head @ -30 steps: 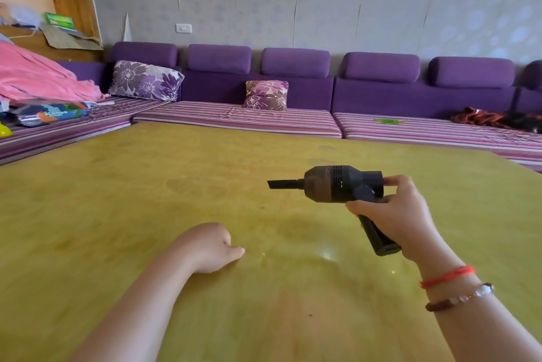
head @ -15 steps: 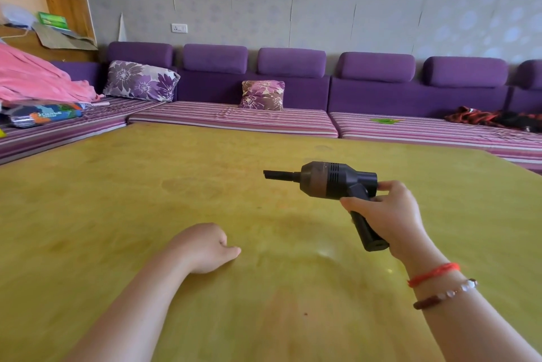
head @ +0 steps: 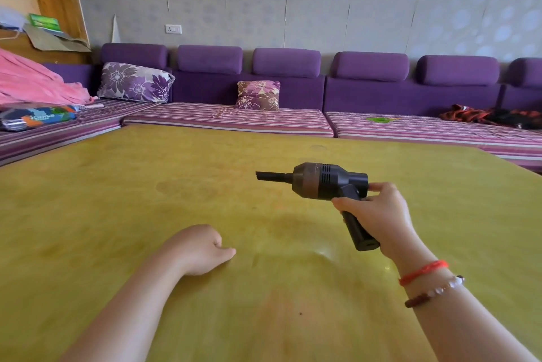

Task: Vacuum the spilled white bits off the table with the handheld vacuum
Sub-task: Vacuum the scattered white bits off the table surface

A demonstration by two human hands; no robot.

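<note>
My right hand grips the handle of a small black handheld vacuum, held above the yellow table with its narrow nozzle pointing left. My left hand rests on the table to the left of it, fingers curled under in a loose fist, holding nothing. No white bits show on the tabletop in this view.
A purple sofa with striped seat cushions wraps the far and left sides of the table. Two flowered pillows sit on it, a pink cloth at the left and dark clothes at the right.
My right hand has lifted the vacuum slightly up and away from me. My left hand has stayed in place on the table.
</note>
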